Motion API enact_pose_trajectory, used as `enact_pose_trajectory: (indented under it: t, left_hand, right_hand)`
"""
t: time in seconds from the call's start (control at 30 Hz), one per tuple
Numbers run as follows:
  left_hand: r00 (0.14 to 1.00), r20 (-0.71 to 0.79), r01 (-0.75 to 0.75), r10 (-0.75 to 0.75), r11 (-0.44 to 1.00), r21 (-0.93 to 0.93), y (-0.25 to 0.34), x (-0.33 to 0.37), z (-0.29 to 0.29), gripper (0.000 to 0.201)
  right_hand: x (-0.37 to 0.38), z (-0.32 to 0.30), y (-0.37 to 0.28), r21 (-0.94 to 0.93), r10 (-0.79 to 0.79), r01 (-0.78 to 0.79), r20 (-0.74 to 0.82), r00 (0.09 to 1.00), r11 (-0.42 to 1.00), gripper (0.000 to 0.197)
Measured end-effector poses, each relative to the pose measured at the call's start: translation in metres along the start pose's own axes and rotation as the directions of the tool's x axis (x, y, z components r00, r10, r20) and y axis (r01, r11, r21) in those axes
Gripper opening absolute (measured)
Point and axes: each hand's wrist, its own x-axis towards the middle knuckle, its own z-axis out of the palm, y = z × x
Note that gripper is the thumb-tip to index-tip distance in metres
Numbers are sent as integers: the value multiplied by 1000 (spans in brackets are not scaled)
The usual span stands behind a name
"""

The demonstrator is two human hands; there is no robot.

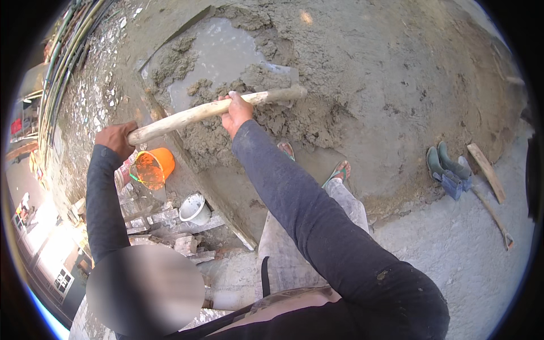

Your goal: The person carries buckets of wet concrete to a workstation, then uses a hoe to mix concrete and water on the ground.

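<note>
A hoe with a thick pale wooden handle (195, 115) slants across in front of me, its far end coated in grey mud. My left hand (118, 139) is closed round the butt end of the handle. Further along, my right hand (236, 115) grips it with the fingers wrapped over. A flat grey blade (286, 72) shows partly at the muddy end, over the mortar. Beneath the handle lies a heap of wet grey mortar (215, 139), lumpy and churned. Behind it spreads a pool of grey water (224, 51).
A long board (190, 161) edges the mortar on the left. Beyond it stand an orange bucket (164, 161) and a white bucket (195, 209) among rubble. Green boots (445, 161), a plank (487, 173) and a long-handled tool (496, 218) lie at right. Bamboo poles (59, 68) line the far left.
</note>
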Motion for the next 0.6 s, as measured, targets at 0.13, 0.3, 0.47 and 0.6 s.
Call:
enact_pose_trajectory:
  t: [0.13, 0.3, 0.47, 0.6]
  left_hand:
    - [974, 223, 68, -36, 988, -138, 37, -31, 79, 19]
    - [918, 324, -49, 229, 876, -479, 297, -55, 184, 22]
    - [913, 155, -166, 378, 690, -704, 543, -18, 189, 18]
    - [840, 200, -256, 504, 694, -673, 589, 27, 173, 23]
  right_hand:
    - [-45, -48, -17, -25, -115, 113, -118, 986, 993, 19]
    - [-79, -235, -197, -375, -423, 288, -352, 835, 881, 25]
    - [-79, -420, -404, -585, -609, 267, -527, 593, 766, 13]
    - [-77, -478, -454, -548, -583, 243, -614, 532, 800, 11]
